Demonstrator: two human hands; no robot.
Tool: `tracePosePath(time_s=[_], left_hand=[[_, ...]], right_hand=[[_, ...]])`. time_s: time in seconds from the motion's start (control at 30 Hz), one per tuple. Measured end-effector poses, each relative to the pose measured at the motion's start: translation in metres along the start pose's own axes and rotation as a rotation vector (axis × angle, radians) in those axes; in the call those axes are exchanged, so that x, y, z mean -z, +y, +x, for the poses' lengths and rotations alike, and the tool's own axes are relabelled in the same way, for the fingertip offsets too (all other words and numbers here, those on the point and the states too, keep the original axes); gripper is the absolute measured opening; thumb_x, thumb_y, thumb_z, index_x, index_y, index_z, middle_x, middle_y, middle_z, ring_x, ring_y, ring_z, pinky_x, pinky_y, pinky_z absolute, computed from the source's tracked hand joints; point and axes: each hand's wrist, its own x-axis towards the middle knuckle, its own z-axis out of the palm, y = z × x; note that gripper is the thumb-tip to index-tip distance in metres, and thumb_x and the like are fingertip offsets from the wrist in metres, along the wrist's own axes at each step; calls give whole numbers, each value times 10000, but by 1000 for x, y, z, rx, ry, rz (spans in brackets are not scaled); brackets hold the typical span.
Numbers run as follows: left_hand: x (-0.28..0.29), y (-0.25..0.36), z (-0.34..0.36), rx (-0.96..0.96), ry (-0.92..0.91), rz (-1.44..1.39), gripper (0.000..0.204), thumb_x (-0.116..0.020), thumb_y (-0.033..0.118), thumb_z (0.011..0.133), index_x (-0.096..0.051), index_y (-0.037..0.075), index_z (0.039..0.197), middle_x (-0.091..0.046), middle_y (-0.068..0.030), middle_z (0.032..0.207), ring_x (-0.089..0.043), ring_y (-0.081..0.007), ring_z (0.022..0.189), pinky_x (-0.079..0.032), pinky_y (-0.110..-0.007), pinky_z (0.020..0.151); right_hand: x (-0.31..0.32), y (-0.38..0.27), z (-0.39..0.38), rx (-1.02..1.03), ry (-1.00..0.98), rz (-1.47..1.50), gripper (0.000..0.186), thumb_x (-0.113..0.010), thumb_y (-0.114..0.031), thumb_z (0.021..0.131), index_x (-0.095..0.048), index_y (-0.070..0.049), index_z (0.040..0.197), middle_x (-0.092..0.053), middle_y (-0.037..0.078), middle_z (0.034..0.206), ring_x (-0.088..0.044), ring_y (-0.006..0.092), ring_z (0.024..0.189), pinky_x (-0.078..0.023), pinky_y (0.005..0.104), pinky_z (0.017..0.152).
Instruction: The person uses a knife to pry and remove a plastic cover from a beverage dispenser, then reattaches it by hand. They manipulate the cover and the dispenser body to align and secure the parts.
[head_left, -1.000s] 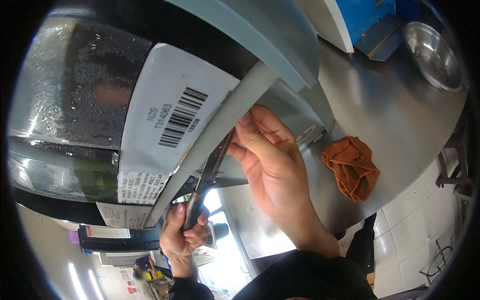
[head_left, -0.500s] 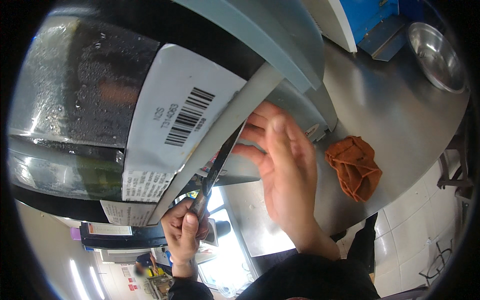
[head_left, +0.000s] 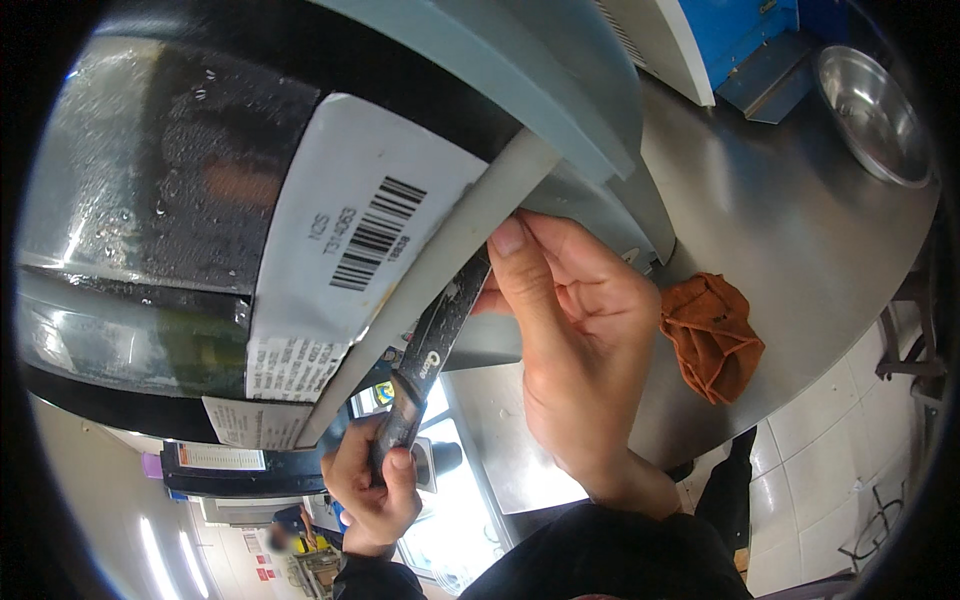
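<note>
A dark-bladed knife [head_left: 445,318] slants under the pale grey edge strip [head_left: 430,260] of a machine. My left hand [head_left: 375,485] is closed on its handle at lower centre. My right hand [head_left: 570,340] has its thumb and finger pinched at the blade's far end, just below the strip; what lies between those fingertips is hidden. The machine's side [head_left: 160,160] has a wet, see-through dark panel and a white barcode label [head_left: 340,200]. A crumpled brown cloth [head_left: 715,340] lies on the steel table [head_left: 790,250], right of my right hand.
A steel bowl [head_left: 870,115] and a blue and white appliance [head_left: 745,40] stand at the upper right. Tiled floor [head_left: 800,490] shows past the table's curved edge. In the background at lower left, a person [head_left: 295,530] is beside some equipment.
My right thumb, raised half a second ago, has come down against the blade's end. My left grip has turned slightly, and more of the blade's flat face shows now.
</note>
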Motion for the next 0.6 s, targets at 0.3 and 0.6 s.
tracePosePath(time_s=[0.3, 0.6], left_hand=[[0, 18, 0, -143, 71, 253, 402, -539, 327, 840, -523, -69, 900, -552, -126, 602, -554, -229, 427, -423, -290, 398], [-8, 4, 9, -281, 172, 387, 388, -582, 331, 816, -539, -38, 926, -561, -134, 620, -586, -264, 476, -456, -324, 447]], right_hand=[[7, 8, 3, -35, -15, 52, 260, -548, -165, 894, -590, 58, 1020, -639, 110, 875, -620, 142, 760, -513, 281, 706], [14, 19, 7, -203, -102, 332, 263, -519, -180, 910, -574, 19, 1072, -623, 111, 963, -603, 171, 894, -486, 312, 791]])
